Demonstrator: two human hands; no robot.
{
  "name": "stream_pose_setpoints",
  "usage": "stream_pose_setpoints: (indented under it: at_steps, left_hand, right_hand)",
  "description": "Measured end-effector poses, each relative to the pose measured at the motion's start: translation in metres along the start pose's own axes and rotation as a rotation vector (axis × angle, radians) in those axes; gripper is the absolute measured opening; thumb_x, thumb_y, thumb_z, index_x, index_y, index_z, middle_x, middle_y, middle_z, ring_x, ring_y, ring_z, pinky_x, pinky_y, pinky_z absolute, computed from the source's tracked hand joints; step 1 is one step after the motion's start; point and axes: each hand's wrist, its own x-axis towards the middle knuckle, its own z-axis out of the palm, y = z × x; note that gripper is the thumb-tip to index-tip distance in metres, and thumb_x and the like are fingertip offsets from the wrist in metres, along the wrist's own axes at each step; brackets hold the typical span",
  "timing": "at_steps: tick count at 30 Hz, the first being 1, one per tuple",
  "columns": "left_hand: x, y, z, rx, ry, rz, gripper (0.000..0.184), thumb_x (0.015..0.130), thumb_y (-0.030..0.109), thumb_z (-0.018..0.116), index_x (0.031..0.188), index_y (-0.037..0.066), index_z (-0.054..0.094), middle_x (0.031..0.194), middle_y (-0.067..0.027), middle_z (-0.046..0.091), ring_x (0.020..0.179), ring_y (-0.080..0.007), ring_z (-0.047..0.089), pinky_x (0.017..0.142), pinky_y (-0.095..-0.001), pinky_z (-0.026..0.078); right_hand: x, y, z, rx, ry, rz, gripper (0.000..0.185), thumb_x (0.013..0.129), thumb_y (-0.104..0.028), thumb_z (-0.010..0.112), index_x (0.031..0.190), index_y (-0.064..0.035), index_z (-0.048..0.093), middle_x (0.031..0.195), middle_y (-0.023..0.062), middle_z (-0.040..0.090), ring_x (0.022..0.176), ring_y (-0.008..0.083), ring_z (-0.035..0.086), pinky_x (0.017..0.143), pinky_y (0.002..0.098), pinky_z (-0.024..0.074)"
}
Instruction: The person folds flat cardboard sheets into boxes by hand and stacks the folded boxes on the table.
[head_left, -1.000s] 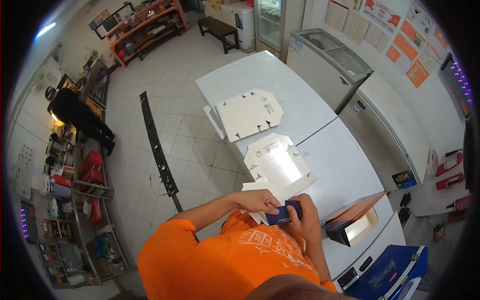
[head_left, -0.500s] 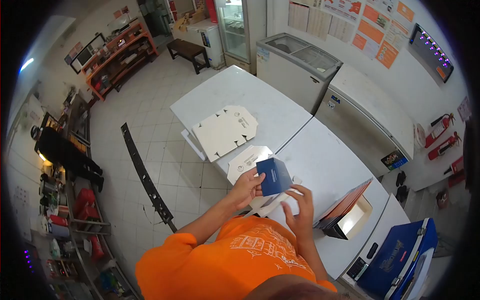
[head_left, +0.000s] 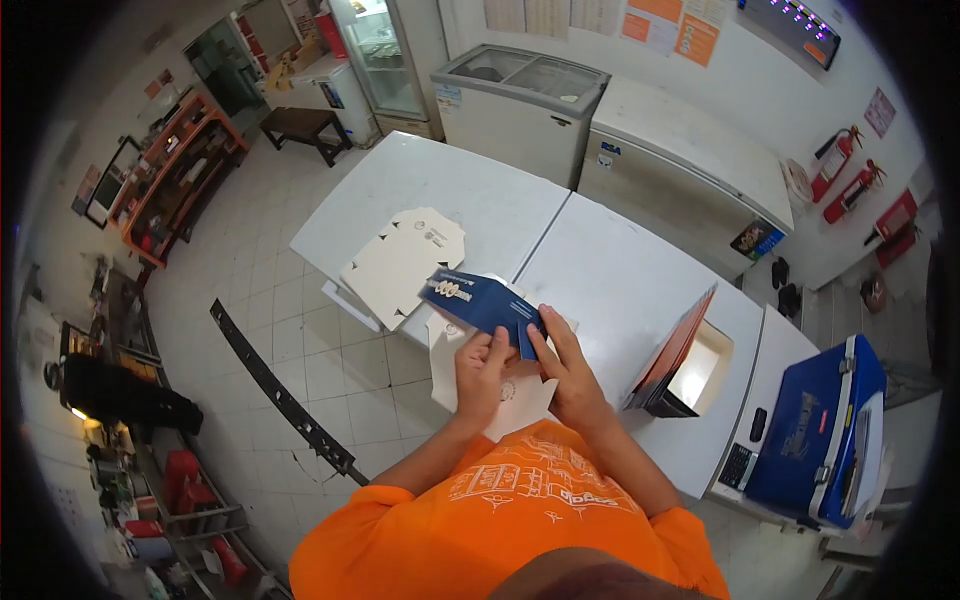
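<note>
Over the table's near edge I hold a creased blue printed card (head_left: pixel 477 299), opened out into panels with white lettering. Its near edge is pinched in my left hand (head_left: pixel 481 375), thumb on top. My right hand (head_left: pixel 566 370) grips the right end of the card, fingers closed on it. Beneath both hands lies a flat cream cardboard box blank (head_left: pixel 448 372), partly covered by the card and hands. Farther left on the table is another cream blank (head_left: pixel 405 255) with printed marks and notched edges.
An open box (head_left: pixel 712 372) with upright flat cards stands right on the white table (head_left: pixel 590 240). A blue cooler (head_left: pixel 808 430), phone (head_left: pixel 759 423) and calculator (head_left: pixel 737 464) are farther right. Freezers (head_left: pixel 520 120) line the back. A person in black (head_left: pixel 120 390) is far left.
The blue card has gone from a compact panel in my left hand to an opened-out strip. My right hand has moved onto it and now grips it. The view has shifted right.
</note>
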Motion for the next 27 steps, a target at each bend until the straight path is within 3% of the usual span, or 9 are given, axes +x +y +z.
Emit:
stream_pose_setpoints:
  at_steps: [2,7,10,13,17,20,22,25,27]
  left_hand:
    - [0.002,0.015,0.004,-0.248,-0.018,-0.093,0.032,0.114,0.026,0.058,0.095,0.001,0.066,0.088,-0.0021,0.07,0.078,-0.0073,0.065,0.073,-0.0242,0.054]
    - [-0.033,0.001,0.034,-0.286,0.025,-0.114,0.03,0.115,0.026,0.056,0.103,0.002,0.068,0.089,0.0003,0.067,0.065,-0.0008,0.047,0.059,-0.0197,0.037]
    - [-0.037,-0.024,0.005,-0.245,-0.112,-0.144,0.028,0.115,0.025,0.055,0.11,0.0,0.068,0.104,-0.0062,0.072,0.087,-0.0102,0.065,0.075,-0.027,0.052]
    - [-0.041,-0.014,0.03,-0.334,-0.058,-0.017,0.032,0.115,0.025,0.056,0.112,-0.002,0.073,0.095,-0.0022,0.071,0.079,-0.0057,0.061,0.066,-0.0227,0.046]
    - [-0.047,-0.016,0.023,-0.011,-0.167,0.076,0.027,0.11,0.019,0.064,0.105,-0.005,0.076,0.087,-0.002,0.073,0.077,-0.0087,0.066,0.068,-0.0272,0.052]
    - [-0.036,-0.001,0.02,0.372,-0.329,0.171,0.019,0.105,0.013,0.071,0.1,-0.003,0.078,0.08,-0.0047,0.073,0.076,-0.009,0.068,0.069,-0.0283,0.054]
    - [-0.021,0.01,0.02,0.515,-0.445,0.201,0.012,0.101,0.01,0.075,0.099,-0.001,0.079,0.078,-0.0083,0.074,0.077,-0.0115,0.071,0.069,-0.0292,0.054]
    - [0.007,0.04,0.037,0.813,-0.797,0.753,0.014,0.09,0.009,0.078,0.104,0.007,0.079,0.093,-0.0068,0.077,0.084,-0.02,0.075,0.079,-0.0345,0.058]
    - [0.01,0.063,0.061,1.077,-1.072,1.029,0.021,0.083,0.009,0.077,0.104,0.008,0.078,0.1,-0.0039,0.078,0.092,-0.0204,0.075,0.088,-0.0383,0.06]
  right_hand:
    - [-0.004,0.005,-0.007,-0.033,-0.004,-0.111,0.071,0.082,0.012,0.069,0.151,0.0052,0.052,0.165,0.0325,0.036,0.148,0.0522,0.043,0.12,0.0527,0.0422]
    - [-0.011,0.004,-0.005,0.009,0.193,-0.175,0.052,0.082,0.008,0.077,0.132,0.0025,0.068,0.157,0.0304,0.049,0.141,0.0509,0.052,0.114,0.0506,0.0486]
    - [-0.013,0.0,0.001,0.042,0.345,-0.144,0.041,0.079,0.006,0.083,0.119,0.0002,0.076,0.153,0.0292,0.055,0.136,0.0483,0.056,0.11,0.0476,0.052]
    - [-0.015,-0.009,-0.001,0.05,0.395,-0.084,0.035,0.076,0.003,0.088,0.109,-0.0026,0.08,0.148,0.0275,0.059,0.133,0.0451,0.059,0.108,0.0451,0.0534]
    - [-0.027,-0.011,-0.001,0.098,0.534,0.005,0.029,0.073,0.002,0.091,0.098,-0.0053,0.078,0.135,0.0231,0.063,0.121,0.0392,0.064,0.1,0.0437,0.0556]
    - [-0.038,-0.019,-0.013,0.009,0.494,0.183,0.031,0.073,0.0,0.092,0.097,-0.0074,0.073,0.125,0.018,0.061,0.114,0.0351,0.063,0.093,0.0428,0.0553]
    - [-0.047,-0.013,-0.031,-0.026,0.406,0.109,0.037,0.074,-0.004,0.093,0.103,-0.0107,0.071,0.125,0.0166,0.058,0.114,0.0333,0.059,0.091,0.0422,0.0538]
    - [-0.054,-0.041,-0.084,-0.284,0.389,-0.077,0.039,0.078,-0.016,0.094,0.11,-0.0117,0.073,0.134,0.0166,0.057,0.119,0.0344,0.058,0.103,0.0496,0.0509]
    - [-0.053,-0.065,-0.112,-0.594,0.323,-0.17,0.026,0.092,-0.03,0.08,0.11,-0.0106,0.075,0.127,0.0159,0.062,0.123,0.0347,0.059,0.116,0.0541,0.0437]
